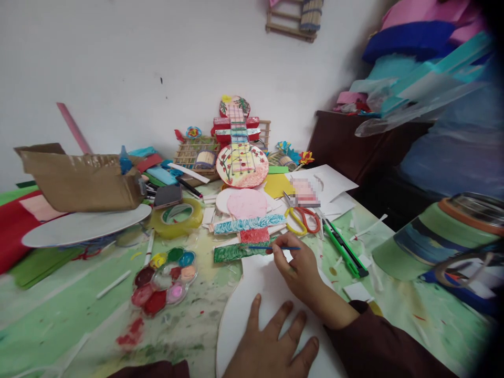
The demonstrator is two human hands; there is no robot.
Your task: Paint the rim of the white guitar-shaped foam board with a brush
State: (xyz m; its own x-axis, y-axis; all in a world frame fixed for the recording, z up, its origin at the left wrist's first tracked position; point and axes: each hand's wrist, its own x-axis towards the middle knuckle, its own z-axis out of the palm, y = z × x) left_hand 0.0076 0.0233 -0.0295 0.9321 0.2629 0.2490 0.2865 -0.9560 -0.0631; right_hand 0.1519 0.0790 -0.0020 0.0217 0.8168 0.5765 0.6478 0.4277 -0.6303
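My right hand [301,270] pinches a thin blue paintbrush [258,247], its tip over a green-painted strip [230,253]. Spread flat, my left hand [271,341] presses on a large white rounded board [234,328]. That board joins a painted piece with a red patch [254,235], a blue-streaked strip [252,223] and a pink round head [247,202] farther away. To the left lies a flower-shaped paint palette [160,278] with several colours in its wells. A finished-looking painted instrument model [242,165] stands upright at the back.
Yellow-and-red scissors [301,220] and a green utility knife [344,249] lie to the right, near a green bottle [417,241]. On the left are a tape roll [177,216], a phone [168,196], a cardboard box [82,181] and a white oval plate [86,226].
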